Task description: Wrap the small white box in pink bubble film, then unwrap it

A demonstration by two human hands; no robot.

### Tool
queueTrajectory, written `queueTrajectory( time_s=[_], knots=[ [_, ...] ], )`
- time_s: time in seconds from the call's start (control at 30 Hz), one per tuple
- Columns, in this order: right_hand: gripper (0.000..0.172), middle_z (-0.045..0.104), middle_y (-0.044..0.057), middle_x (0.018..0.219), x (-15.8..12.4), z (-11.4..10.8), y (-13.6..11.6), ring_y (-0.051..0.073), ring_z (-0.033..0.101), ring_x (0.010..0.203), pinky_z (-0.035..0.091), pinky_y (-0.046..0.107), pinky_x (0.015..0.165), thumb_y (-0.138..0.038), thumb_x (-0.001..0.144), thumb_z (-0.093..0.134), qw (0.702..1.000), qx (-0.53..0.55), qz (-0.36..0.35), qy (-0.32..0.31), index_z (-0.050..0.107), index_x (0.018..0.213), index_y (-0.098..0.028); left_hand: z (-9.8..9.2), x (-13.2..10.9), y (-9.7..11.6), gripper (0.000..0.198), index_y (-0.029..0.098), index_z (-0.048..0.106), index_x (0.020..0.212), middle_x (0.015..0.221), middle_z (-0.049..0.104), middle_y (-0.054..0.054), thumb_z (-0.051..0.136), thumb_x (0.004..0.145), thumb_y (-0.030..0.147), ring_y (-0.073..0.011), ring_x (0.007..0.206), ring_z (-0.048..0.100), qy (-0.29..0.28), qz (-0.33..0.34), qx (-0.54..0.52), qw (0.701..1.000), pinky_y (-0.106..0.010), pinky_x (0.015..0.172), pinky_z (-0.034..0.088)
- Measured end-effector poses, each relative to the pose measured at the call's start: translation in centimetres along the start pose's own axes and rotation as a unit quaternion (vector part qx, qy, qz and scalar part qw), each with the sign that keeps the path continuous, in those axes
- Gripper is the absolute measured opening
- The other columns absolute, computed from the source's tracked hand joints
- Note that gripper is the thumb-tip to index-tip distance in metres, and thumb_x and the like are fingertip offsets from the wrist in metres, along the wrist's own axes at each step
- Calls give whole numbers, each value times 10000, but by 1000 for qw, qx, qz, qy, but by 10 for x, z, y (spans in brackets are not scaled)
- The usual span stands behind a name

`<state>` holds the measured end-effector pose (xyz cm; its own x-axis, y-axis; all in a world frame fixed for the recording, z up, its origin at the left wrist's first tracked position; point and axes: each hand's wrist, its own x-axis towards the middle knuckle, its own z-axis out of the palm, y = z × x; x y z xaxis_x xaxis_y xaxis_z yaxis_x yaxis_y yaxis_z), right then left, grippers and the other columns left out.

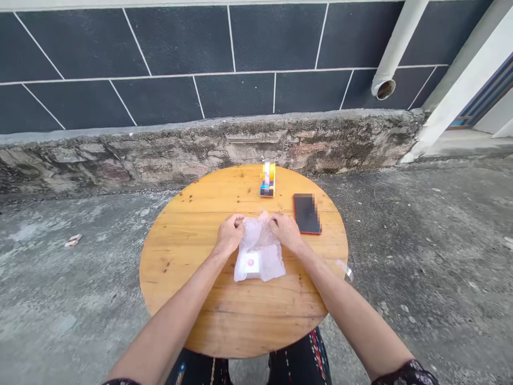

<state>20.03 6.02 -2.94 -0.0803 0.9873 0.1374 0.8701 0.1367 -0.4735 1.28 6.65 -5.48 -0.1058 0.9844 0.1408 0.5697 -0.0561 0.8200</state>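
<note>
A sheet of bubble wrap lies on the round wooden table in front of me. On its near left part rests a small white box with a pinkish round mark on top. My left hand pinches the far left corner of the wrap between thumb and fingers. At the far right corner my right hand grips the wrap the same way, with some of its fingertips hidden. The far edge of the wrap is slightly raised and crumpled between both hands.
The wooden table carries a yellow and blue tape dispenser at its far side. A dark phone with a red edge lies right of my right hand. A clear strip of tape hangs at the table's right edge. Beyond stands a tiled wall.
</note>
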Motion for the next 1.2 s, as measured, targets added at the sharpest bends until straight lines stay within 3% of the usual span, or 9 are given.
queueTrajectory(
  time_s=[0.17,0.3,0.43,0.57,0.67,0.87,1.03,1.1,1.2],
  knots=[
    [267,704,54,804,-1,0,9,189,620,780,313,255,613,-248,903,404,1000,1,11,2,651,814,-198,-10,2,-5,295,161,641,999,647,634,4,529,743,257,-168,637,596,15,-11,44,999,-271,637,442],
    [273,706,54,810,-1,1,12,189,622,784,324,255,628,-263,910,405,1000,2,11,-4,654,816,-202,-25,-11,15,214,197,632,840,753,658,-13,542,763,375,-172,728,595,35,8,85,996,-268,691,418],
    [263,715,57,842,-3,3,11,196,635,803,330,258,625,-273,907,416,1000,-5,15,-8,661,840,-208,-28,-23,46,299,216,561,587,601,594,6,628,666,496,-171,616,531,-55,18,213,975,-264,587,322],
    [253,722,65,888,-6,5,10,206,648,840,346,262,639,-259,904,415,1000,-24,19,-8,663,889,-212,-27,-20,57,199,209,522,502,520,523,17,663,572,330,-159,563,476,-130,10,253,959,-262,545,251],
    [256,726,68,912,-7,6,9,213,657,861,362,267,660,-252,912,404,999,-36,19,-2,658,920,-219,-39,-15,48,149,197,489,488,498,483,35,586,590,245,-132,530,440,-127,4,215,968,-256,524,235],
    [252,732,82,891,-8,6,9,245,679,830,385,287,650,-255,930,400,998,-58,22,20,645,975,-218,-71,-24,14,249,204,421,527,473,431,56,508,678,381,-112,482,431,-82,-31,101,991,-227,489,300],
    [278,728,98,930,-9,3,4,257,683,829,420,310,676,-288,950,389,996,-75,22,30,640,1035,-202,-69,-29,-7,226,201,486,576,498,495,48,530,667,404,-127,501,520,-53,-64,21,996,-228,515,402],
    [288,711,100,1029,-13,-2,3,252,674,886,433,316,715,-277,948,392,996,-80,20,42,615,1113,-199,-66,-31,-13,212,195,556,672,520,529,42,554,666,406,-136,512,544,-40,-78,-1,996,-233,514,419],
    [311,672,79,1150,-24,-15,4,223,647,956,443,313,779,-308,943,419,997,-31,-5,68,573,1193,-209,-64,-37,-21,341,176,612,900,579,604,21,593,680,436,-161,547,597,-41,-97,-29,994,-245,514,443]
  ],
)
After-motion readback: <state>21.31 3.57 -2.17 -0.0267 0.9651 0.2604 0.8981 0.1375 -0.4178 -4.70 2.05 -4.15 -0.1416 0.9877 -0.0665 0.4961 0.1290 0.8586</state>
